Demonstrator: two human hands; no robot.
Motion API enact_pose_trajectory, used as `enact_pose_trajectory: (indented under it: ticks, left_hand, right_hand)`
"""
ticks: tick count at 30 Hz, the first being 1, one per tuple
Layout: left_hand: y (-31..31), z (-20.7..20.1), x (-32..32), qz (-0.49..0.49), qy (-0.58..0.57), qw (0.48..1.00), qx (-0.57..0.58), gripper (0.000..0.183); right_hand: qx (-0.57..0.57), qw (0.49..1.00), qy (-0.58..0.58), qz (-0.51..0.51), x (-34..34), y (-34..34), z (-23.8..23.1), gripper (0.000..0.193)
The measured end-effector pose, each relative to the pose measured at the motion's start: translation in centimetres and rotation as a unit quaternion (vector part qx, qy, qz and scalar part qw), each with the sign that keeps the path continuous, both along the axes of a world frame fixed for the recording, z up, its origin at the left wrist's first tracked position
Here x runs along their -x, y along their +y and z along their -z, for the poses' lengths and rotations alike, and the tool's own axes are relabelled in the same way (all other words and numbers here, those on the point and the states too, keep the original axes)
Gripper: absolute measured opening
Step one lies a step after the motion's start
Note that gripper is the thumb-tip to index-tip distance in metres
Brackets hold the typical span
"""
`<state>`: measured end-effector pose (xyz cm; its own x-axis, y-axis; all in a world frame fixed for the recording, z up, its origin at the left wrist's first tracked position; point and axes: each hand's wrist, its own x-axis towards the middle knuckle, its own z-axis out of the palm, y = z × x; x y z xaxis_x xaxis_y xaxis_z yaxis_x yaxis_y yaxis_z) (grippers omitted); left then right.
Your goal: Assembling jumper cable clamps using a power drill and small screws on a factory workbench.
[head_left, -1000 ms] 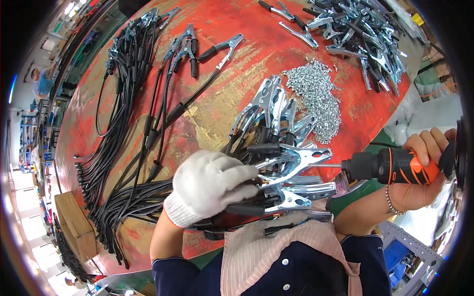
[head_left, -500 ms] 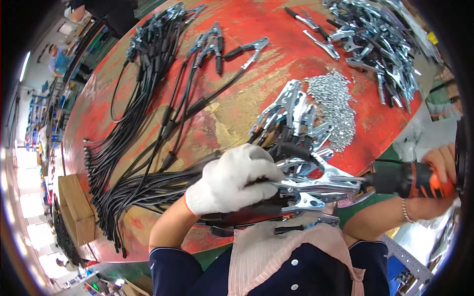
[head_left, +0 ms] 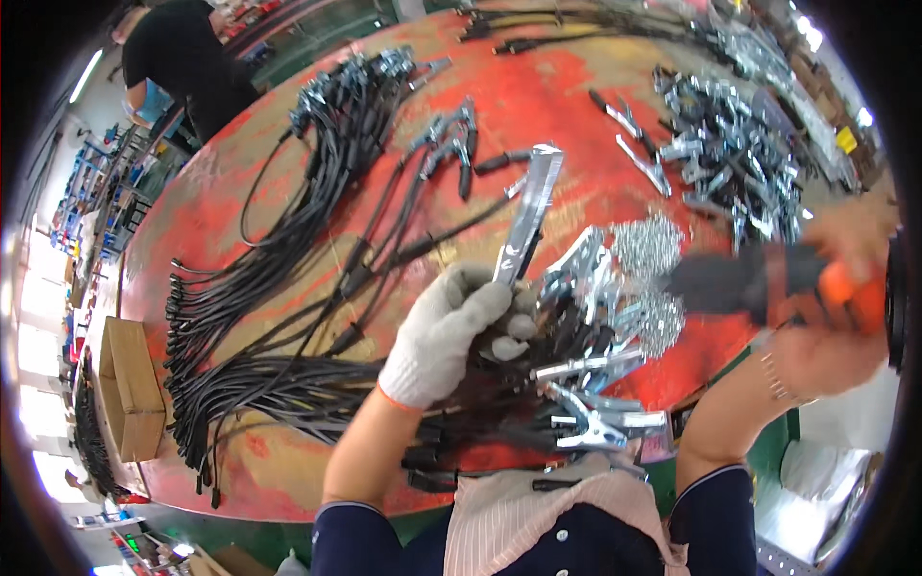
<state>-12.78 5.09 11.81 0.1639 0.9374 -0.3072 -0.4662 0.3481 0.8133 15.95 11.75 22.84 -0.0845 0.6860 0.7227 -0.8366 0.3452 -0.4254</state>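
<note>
My left hand (head_left: 444, 326), in a white knit glove, is closed on a silver metal clamp (head_left: 528, 216) that stands up from its fingers, tilted to the right. My right hand (head_left: 834, 357), bare and blurred by motion, grips a black and orange power screwdriver (head_left: 715, 285). The driver's front end reaches a heap of small silver fasteners (head_left: 645, 248); its very tip is too smeared to make out. Below the heap, more silver clamps (head_left: 597, 427) lie crowded together, close to the left hand. Black cables (head_left: 288, 379) run leftward from under that hand.
Another cable bundle with clamps (head_left: 351, 125) lies at the far left. A large clamp pile (head_left: 735, 158) sits at the far right, with more cables (head_left: 576, 21) along the back. A cardboard box (head_left: 133, 389) stands by the left edge. A person in black (head_left: 182, 67) is beyond the table.
My left hand has raised a clamp from the crowded group and turned it upright. The power screwdriver has moved away from the clamps, up to the fastener heap. The view has shifted.
</note>
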Motion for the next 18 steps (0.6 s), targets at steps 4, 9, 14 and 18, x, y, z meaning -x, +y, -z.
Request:
enact_pose_trajectory:
  ticks: [4, 9, 14, 18]
  left_hand:
    - [-0.9, -0.4, 0.2, -0.134, 0.008, 0.991, -0.030, 0.037]
    - [-2.4, -1.6, 1.3, -0.173, -0.067, 0.980, -0.076, 0.055]
    - [-3.1, -2.5, 2.5, -0.161, -0.076, 0.978, -0.108, 0.061]
    - [-3.1, -2.3, 2.5, -0.143, -0.072, 0.981, -0.108, 0.064]
  right_hand:
    - [0.126, 0.961, -0.194, 0.153, 10.1, -2.6, 5.5, 0.057]
    - [0.216, 0.932, -0.288, 0.039, 14.3, -1.0, 6.8, 0.057]
    - [0.153, 0.933, -0.325, 0.039, 16.5, 0.0, 8.2, 0.053]
    - [0.141, 0.928, -0.344, 0.030, 16.7, -0.4, 8.1, 0.051]
